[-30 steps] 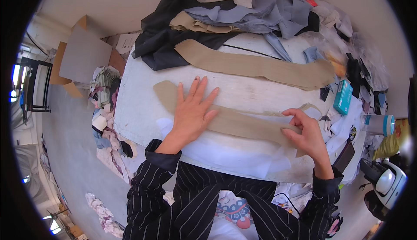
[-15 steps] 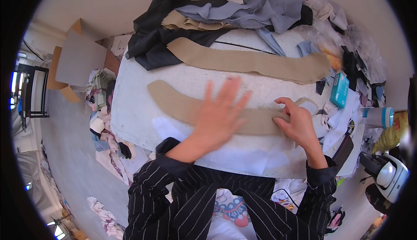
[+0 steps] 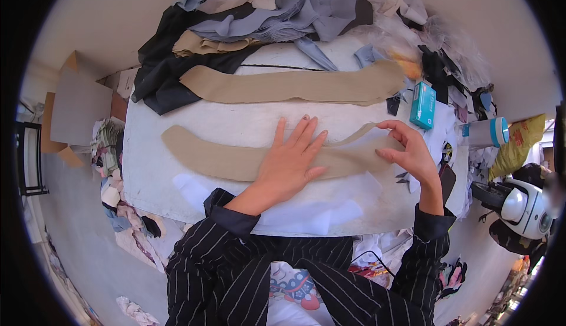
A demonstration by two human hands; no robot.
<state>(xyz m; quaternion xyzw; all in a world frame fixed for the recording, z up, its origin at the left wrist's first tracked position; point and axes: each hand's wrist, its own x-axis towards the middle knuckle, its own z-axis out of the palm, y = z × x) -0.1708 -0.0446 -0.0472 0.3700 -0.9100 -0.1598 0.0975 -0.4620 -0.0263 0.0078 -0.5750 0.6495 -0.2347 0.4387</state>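
A curved tan fabric strip (image 3: 221, 160) lies across the table in front of me. My left hand (image 3: 289, 165) rests flat on its middle, fingers spread. At the strip's right end, my right hand (image 3: 410, 152) has hold of the cloth between fingers and thumb. The upper edge there is lifted off the table, with something pale showing beneath it. Farther back lies a second tan stack of fabric (image 3: 283, 85) of similar curved shape, its layered edges showing. White sheer cloth (image 3: 312, 214) lies along the near table edge, partly under my left wrist.
Grey-blue cut fabric (image 3: 265, 25) and black cloth (image 3: 162, 69) are heaped at the back. A teal box (image 3: 423, 105), a clear jar (image 3: 486, 131) and a dark phone-like slab (image 3: 447, 180) are at right. An open carton (image 3: 79, 111) stands left; a white-and-black scooter (image 3: 525, 208) is far right.
My left hand, blurred before, now lies still on the strip. My right hand has raised the strip's right end at its upper edge. The whole view has shifted somewhat.
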